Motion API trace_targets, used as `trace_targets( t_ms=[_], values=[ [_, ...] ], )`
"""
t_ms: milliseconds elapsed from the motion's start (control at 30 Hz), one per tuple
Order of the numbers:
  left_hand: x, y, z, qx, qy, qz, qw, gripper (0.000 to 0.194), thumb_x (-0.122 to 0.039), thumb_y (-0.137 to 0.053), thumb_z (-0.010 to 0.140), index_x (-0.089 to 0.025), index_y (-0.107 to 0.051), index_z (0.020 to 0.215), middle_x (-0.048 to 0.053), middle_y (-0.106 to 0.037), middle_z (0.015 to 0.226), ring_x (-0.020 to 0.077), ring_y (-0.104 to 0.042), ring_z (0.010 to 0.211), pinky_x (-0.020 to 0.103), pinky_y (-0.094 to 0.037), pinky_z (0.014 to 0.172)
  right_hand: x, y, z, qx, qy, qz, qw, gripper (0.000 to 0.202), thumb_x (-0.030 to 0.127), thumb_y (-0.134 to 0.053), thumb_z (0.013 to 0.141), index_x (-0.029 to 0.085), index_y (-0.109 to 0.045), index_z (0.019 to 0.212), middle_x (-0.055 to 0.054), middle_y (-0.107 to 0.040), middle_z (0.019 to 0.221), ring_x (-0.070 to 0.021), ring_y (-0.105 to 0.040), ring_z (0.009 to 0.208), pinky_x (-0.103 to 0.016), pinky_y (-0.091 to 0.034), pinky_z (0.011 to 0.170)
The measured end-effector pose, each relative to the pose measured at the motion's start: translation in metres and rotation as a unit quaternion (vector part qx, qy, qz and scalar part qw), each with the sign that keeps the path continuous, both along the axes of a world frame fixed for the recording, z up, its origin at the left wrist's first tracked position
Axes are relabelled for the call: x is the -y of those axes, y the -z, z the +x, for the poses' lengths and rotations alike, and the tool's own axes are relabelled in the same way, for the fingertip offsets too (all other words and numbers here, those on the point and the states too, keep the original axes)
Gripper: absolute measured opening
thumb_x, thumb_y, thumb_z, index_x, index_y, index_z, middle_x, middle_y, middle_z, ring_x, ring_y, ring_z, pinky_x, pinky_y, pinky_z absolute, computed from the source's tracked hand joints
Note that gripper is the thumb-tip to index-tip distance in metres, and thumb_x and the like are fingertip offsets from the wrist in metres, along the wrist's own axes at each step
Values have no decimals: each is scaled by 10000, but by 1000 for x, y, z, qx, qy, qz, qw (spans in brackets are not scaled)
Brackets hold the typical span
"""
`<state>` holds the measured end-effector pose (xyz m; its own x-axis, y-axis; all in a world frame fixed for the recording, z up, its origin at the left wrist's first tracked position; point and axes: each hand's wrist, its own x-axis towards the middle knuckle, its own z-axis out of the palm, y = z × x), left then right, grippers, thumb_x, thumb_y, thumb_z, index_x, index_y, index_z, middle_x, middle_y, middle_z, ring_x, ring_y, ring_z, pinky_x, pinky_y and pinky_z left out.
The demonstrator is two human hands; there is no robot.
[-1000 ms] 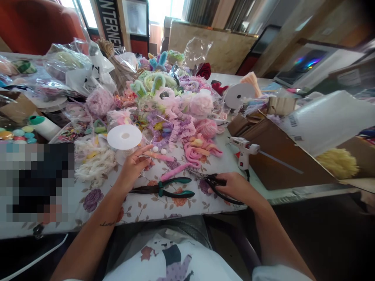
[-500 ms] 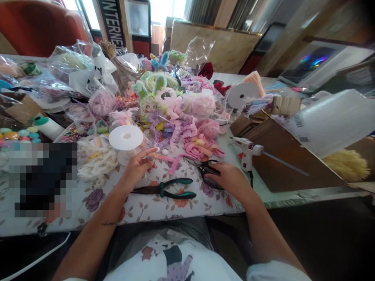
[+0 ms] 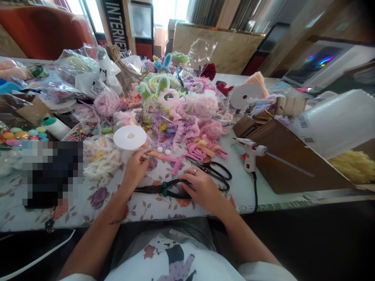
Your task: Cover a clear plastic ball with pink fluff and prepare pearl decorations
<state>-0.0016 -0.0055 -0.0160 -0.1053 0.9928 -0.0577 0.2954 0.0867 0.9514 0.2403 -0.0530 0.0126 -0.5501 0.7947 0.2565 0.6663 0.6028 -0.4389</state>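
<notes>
My left hand (image 3: 136, 167) is closed in a pinch at the near end of a peach-and-pink strip (image 3: 164, 157). What sits between its fingertips is too small to make out. Long-nose pliers (image 3: 164, 189) with dark green handles lie flat on the flowered cloth. Over their handle ends is my right hand (image 3: 202, 189), fingers and thumb closing on the upper handle. Black-handled scissors (image 3: 221, 171) rest just beyond that hand, blades under the pink strips. Two small white balls (image 3: 163, 150) lie past the strip, by a white spool (image 3: 129, 136).
Yarn, ribbon and a doll (image 3: 152, 107) are heaped across the middle. A glue gun (image 3: 247, 153) stands at the right against a cardboard box (image 3: 295, 164). Cream yarn (image 3: 101, 160) and a blurred-out dark object (image 3: 55, 175) lie left.
My right hand has let go of the scissors and moved left onto the pliers' handles. The left hand's outstretched index finger has curled in. The view has shifted slightly.
</notes>
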Motion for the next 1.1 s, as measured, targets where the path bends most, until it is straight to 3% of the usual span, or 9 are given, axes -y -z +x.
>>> trace_targets(
  t_ms=[133, 267, 400, 500, 667, 767, 900, 1000, 1100],
  values=[
    [2, 0, 0, -87, 4, 41, 995, 443, -147, -511, 754, -128, -674, 1166, 95, -724, 971, 152, -646, 622, 291, -531, 638, 1, -3, 5, 13, -8, -3, 1000, 112, 218, -636, 883, 145, -683, 954, -101, -668, 947, -226, -608, 913, -336, -508, 803],
    [4, 0, 4, -103, -15, 134, 986, 337, -199, -570, 779, -153, -693, 1090, 125, -627, 1236, 169, -672, 777, 303, -562, 701, 4, -6, 7, 60, -31, -22, 997, 137, 238, -686, 849, 148, -689, 953, -94, -654, 935, -238, -599, 906, -343, -501, 789],
    [7, -3, 6, -17, -2, 155, 988, 322, -300, -664, 789, -187, -688, 1090, 95, -666, 1130, 182, -678, 826, 302, -568, 724, 6, -8, 6, 69, -32, -30, 997, 146, 248, -665, 868, 141, -689, 965, -96, -643, 937, -237, -588, 911, -348, -499, 798],
    [7, -6, 6, 73, 17, 101, 992, 317, -349, -738, 747, -177, -717, 1012, 77, -716, 976, 201, -680, 850, 295, -558, 727, 5, -8, 5, 55, -20, -26, 998, 342, 330, -731, 815, 129, -666, 1084, -115, -635, 1020, -254, -571, 985, -379, -490, 889],
    [5, -9, 6, 123, 35, 81, 988, 236, -380, -777, 711, -173, -766, 824, 93, -713, 1056, 231, -653, 994, 290, -534, 773, 0, -2, -3, 110, -29, -58, 992, 780, 440, -870, 617, 110, -597, 1268, -156, -607, 1128, -318, -551, 1053, -463, -474, 944],
    [3, -8, 5, 162, 36, 52, 985, 241, -383, -782, 705, -162, -744, 795, 90, -712, 1036, 206, -663, 942, 281, -526, 771, -1, 2, -8, 129, -43, -65, 988, 701, 427, -848, 658, 99, -611, 1229, -160, -615, 1109, -321, -554, 1055, -469, -471, 943],
    [2, -5, 5, 259, 44, -7, 965, 293, -416, -748, 744, -150, -659, 830, 32, -685, 737, 115, -615, 625, 227, -479, 584, 3, -2, -1, 117, -29, -96, 988, 479, 378, -782, 732, 100, -634, 1093, -141, -643, 1015, -279, -591, 967, -397, -496, 852],
    [2, -7, 5, 320, 54, -14, 946, 301, -383, -779, 713, -138, -644, 825, -6, -635, 652, 68, -534, 531, 191, -423, 509, 6, -11, 16, 76, 23, -188, 979, 384, 391, -708, 772, 145, -641, 1060, -80, -660, 911, -216, -602, 817, -314, -478, 726],
    [3, -10, 5, 356, 40, -33, 933, 375, -350, -825, 649, -127, -681, 912, 12, -672, 716, 79, -588, 595, 207, -481, 577, 8, -18, 35, -14, 55, -325, 944, 344, 398, -665, 789, 174, -656, 1050, -51, -651, 916, -182, -582, 808, -273, -444, 704]
  ],
)
